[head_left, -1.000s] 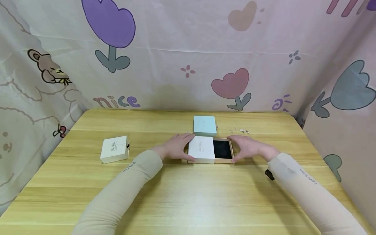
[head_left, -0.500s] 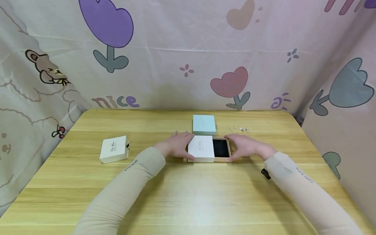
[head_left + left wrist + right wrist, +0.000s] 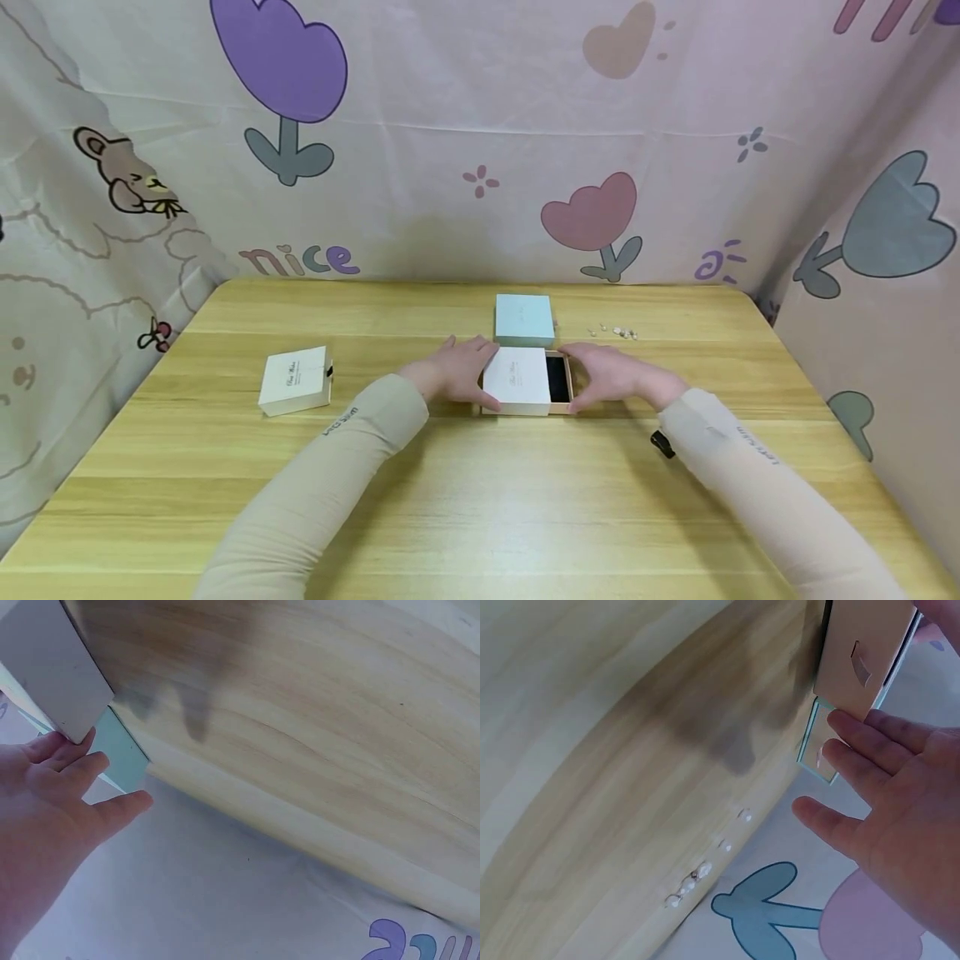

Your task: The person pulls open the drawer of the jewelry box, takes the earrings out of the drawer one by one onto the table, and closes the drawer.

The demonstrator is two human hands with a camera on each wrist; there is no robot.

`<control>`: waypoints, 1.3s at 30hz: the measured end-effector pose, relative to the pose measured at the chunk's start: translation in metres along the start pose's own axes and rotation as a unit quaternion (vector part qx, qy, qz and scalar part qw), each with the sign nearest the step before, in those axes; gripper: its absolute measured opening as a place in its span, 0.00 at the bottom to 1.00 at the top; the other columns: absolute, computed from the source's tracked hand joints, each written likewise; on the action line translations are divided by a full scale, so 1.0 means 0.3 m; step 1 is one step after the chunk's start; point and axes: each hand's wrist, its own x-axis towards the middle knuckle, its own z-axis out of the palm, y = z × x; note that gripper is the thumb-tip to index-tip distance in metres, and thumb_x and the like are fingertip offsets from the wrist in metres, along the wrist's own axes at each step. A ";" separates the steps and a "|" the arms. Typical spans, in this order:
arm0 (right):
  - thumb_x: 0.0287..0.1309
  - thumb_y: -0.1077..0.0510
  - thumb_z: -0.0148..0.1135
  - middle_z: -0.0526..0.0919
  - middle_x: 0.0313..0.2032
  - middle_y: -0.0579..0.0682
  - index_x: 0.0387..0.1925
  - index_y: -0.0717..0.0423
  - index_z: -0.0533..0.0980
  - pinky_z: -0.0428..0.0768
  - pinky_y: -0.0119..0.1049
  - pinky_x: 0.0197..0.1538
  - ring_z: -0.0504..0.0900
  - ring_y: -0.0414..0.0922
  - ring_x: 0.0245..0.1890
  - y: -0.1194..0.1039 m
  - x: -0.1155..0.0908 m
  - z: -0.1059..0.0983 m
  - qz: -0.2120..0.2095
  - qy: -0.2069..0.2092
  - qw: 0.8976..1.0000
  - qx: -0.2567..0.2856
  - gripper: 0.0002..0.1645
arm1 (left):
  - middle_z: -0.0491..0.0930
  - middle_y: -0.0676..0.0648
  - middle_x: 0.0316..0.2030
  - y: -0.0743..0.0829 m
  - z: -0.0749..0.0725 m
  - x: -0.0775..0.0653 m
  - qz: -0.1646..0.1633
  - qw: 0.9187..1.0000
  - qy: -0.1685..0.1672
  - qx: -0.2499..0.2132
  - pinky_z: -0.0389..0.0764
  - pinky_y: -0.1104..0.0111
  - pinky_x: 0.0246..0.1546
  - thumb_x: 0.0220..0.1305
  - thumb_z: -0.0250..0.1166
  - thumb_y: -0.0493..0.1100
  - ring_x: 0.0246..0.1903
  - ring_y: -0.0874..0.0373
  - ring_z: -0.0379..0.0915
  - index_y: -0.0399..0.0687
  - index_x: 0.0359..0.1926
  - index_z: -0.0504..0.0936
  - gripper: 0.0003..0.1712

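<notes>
A white gift box (image 3: 516,379) with faint lettering lies at the table's middle, its black-lined drawer (image 3: 558,381) sticking partly out to the right. My left hand (image 3: 453,371) holds the left end of the sleeve, thumb at the near corner and fingers at the far one. Across the drawer's outer end spans my right hand (image 3: 611,373), thumb in front and fingers behind. In the right wrist view the drawer's end face (image 3: 844,671) shows a small ribbon pull. The left wrist view has fingertips at the sleeve's corner (image 3: 64,682).
Just behind stands a light blue box (image 3: 523,319). Several small shiny jewellery pieces (image 3: 624,332) lie to its right. Another white box (image 3: 296,379) with a black tab sits at the left. A printed curtain (image 3: 427,150) hangs along the table's back edge.
My right hand has moved left, and the drawer has slid further into the white sleeve, showing less black lining. The left hand stays at the sleeve.
</notes>
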 end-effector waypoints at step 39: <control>0.42 0.51 0.74 0.61 0.67 0.62 0.70 0.65 0.50 0.64 0.52 0.66 0.65 0.58 0.65 -0.060 0.052 0.023 -0.009 -0.012 0.999 0.040 0.60 | 0.50 0.45 0.72 0.010 -0.009 -0.002 -0.011 1.000 -0.022 0.002 0.42 0.46 0.70 0.50 0.64 0.69 0.73 0.50 0.41 0.46 0.73 0.47 0.60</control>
